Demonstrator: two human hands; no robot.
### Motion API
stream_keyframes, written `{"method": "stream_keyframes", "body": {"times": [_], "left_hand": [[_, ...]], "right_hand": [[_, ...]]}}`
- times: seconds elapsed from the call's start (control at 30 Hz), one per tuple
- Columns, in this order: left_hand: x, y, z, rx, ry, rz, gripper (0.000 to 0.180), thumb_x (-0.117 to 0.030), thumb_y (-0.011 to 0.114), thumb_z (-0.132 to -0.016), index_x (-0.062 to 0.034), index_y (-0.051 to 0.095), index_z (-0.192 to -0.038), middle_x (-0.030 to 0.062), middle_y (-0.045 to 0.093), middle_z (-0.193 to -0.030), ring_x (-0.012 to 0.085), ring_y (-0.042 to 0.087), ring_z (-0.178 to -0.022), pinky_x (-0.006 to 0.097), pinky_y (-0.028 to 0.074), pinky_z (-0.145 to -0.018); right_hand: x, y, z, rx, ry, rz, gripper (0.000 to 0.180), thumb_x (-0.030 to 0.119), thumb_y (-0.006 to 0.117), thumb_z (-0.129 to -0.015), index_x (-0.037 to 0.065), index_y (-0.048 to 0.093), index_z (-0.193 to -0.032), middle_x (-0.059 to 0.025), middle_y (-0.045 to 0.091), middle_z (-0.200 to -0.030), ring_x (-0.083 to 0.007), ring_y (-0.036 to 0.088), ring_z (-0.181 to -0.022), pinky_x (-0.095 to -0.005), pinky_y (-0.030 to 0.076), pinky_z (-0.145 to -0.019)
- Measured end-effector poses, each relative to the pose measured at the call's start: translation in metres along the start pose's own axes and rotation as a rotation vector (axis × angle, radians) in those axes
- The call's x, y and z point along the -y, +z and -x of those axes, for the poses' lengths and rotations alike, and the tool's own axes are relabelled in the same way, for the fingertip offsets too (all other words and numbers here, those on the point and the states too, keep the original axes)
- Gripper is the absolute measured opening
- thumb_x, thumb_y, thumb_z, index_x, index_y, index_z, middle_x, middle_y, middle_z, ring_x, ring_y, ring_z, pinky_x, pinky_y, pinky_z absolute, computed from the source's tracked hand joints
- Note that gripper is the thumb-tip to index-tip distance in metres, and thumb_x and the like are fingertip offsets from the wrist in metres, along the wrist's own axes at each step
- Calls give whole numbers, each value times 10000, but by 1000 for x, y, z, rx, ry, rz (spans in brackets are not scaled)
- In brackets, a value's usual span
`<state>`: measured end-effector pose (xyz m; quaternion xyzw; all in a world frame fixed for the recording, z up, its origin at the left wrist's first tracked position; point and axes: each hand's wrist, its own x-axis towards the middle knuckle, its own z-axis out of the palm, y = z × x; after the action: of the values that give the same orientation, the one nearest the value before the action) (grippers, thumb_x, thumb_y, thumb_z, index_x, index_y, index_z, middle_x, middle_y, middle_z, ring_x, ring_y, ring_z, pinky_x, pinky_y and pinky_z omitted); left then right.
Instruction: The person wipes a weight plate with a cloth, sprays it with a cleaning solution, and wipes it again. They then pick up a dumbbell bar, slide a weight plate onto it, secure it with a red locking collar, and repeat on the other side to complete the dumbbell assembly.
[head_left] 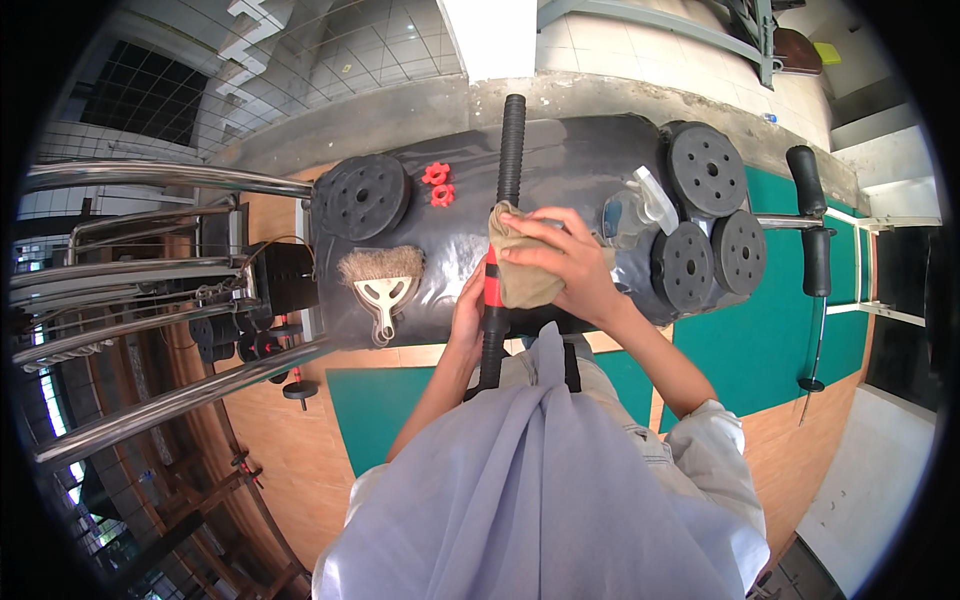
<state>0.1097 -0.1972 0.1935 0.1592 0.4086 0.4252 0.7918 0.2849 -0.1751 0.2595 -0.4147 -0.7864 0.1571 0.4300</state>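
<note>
From the left, I saw one black weight plate (367,196) and a bristle brush (381,278) lying on the black bench (570,150), two red collar nuts (438,185) just beyond them. My left hand (467,320) was wrapped around the dumbbell bar (508,170), which lay across the bench's middle. My right hand (563,262) pressed a tan cloth (520,275) onto that bar. A spray bottle (640,205) and three more plates (706,168) sat to the right.
</note>
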Motion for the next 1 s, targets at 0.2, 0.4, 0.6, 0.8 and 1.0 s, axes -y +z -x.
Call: {"method": "stream_keyframes", "body": {"times": [0.2,0.4,0.6,0.8,1.0], "left_hand": [[-6,-9,-8,489,-63,331,514,-377,341,-1007,-36,381,-1388,82,498,-1328,185,515,-1173,311,434,-956],[-2,-2,-1,130,39,-75,458,-251,412,-989,-50,360,-1397,57,502,-1312,158,523,-1156,298,411,-985],[-14,4,1,163,-50,42,559,-419,279,-1003,-53,321,-1424,121,453,-1377,207,466,-1246,363,379,-1049],[-13,3,-3,96,-71,-28,763,-645,255,-928,-51,353,-1397,119,482,-1341,206,509,-1201,354,421,-1011],[-44,32,-31,313,169,173,692,-562,308,-958,-86,242,-1456,79,328,-1476,171,338,-1348,364,348,-1072]], "right_hand": [[21,8,22,297,-136,-186,455,104,753,-534,167,673,-977,14,585,-1244,-247,516,-1107,-343,531,-820],[-17,0,-14,-47,2,17,407,113,765,-570,148,676,-965,-5,593,-1232,-267,521,-1072,-343,502,-850],[16,12,14,213,-184,-160,428,112,752,-525,157,680,-945,1,593,-1230,-254,514,-1088,-340,510,-857],[-3,8,-6,140,-191,-54,391,110,735,-566,165,684,-949,-1,597,-1227,-245,521,-1083,-330,521,-831],[5,22,-15,-70,-6,-158,344,127,762,-591,154,680,-924,3,624,-1182,-249,548,-1012,-355,497,-861]]}}
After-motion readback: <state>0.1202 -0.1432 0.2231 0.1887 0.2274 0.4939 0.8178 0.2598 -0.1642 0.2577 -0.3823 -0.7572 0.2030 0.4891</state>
